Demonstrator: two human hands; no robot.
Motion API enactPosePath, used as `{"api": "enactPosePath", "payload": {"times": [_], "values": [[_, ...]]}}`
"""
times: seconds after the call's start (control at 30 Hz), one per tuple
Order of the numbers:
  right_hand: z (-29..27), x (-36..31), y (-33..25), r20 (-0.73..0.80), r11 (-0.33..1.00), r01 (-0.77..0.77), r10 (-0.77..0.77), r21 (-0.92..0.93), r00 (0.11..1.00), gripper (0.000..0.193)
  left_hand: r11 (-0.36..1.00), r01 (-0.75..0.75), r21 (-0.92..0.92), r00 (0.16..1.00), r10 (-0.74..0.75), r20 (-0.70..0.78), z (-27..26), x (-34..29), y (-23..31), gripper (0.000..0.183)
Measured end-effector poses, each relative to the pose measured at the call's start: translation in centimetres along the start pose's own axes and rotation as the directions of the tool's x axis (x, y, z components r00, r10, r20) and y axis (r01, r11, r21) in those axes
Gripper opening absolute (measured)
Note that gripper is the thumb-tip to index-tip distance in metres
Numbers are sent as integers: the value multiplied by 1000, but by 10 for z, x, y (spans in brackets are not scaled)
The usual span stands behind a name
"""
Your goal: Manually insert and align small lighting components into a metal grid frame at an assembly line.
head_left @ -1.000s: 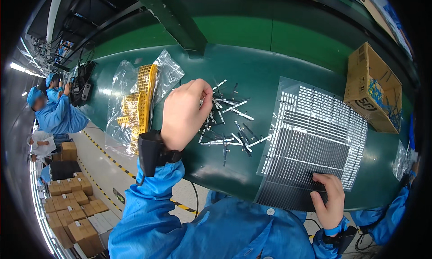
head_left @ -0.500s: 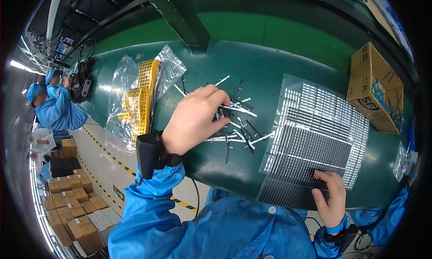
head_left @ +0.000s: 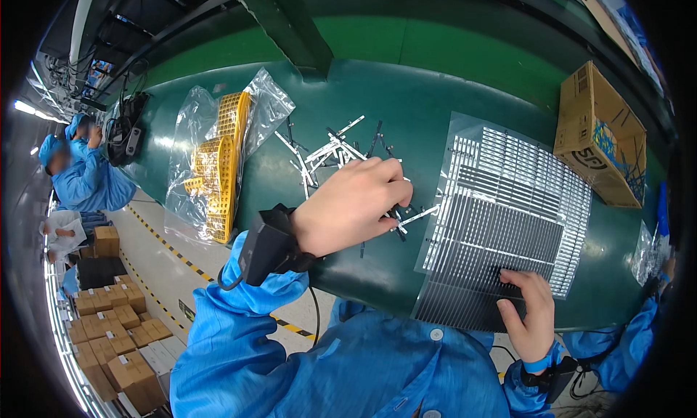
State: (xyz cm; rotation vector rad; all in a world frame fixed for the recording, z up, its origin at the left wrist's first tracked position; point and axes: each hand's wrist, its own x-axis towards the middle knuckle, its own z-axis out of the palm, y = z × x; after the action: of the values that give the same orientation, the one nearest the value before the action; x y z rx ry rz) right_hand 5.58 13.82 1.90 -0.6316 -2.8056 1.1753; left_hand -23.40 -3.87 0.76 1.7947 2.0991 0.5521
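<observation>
A loose pile of thin black and white strips (head_left: 327, 153) lies on the green table. Over the pile's right side, my left hand (head_left: 352, 204) is palm down with its fingers curled in. Its thumb and forefinger close in around the strips, and the hand hides what is between them. One white strip (head_left: 421, 215) sticks out beyond these fingers toward a clear sheet (head_left: 457, 127) covered with rows of dark and silvery strips. At the sheet's near right, my right hand (head_left: 534, 313) has thumb and forefinger apart, the forefinger's tip on the dark rows.
Yellow perforated strips (head_left: 229, 156) lie in a clear plastic bag (head_left: 185, 127) on the left. An open cardboard box (head_left: 581, 127) with thin pieces inside stands at the far right. A green post (head_left: 283, 26) rises behind the table (head_left: 399, 91). Two co-workers (head_left: 91, 178) are at the far left.
My left hand has moved right and slightly nearer across the pile, its fingers curling in more. The pile's left part now shows. My right hand has hardly moved.
</observation>
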Motion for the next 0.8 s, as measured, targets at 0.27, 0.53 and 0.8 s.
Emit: {"api": "enactPosePath", "payload": {"times": [0.27,0.53,0.8], "values": [[3,4,-5,17,1000,19,-19,-13,1000,36,994,40,100,996,-32,-81,11,5,15,40],[3,4,-3,16,1000,27,-27,-15,1000,35,1000,11,12,997,-12,71,8,1,9,21],[5,3,-1,6,999,35,-35,-1,999,35,996,-15,86,998,21,-59,8,-2,-3,15]]}}
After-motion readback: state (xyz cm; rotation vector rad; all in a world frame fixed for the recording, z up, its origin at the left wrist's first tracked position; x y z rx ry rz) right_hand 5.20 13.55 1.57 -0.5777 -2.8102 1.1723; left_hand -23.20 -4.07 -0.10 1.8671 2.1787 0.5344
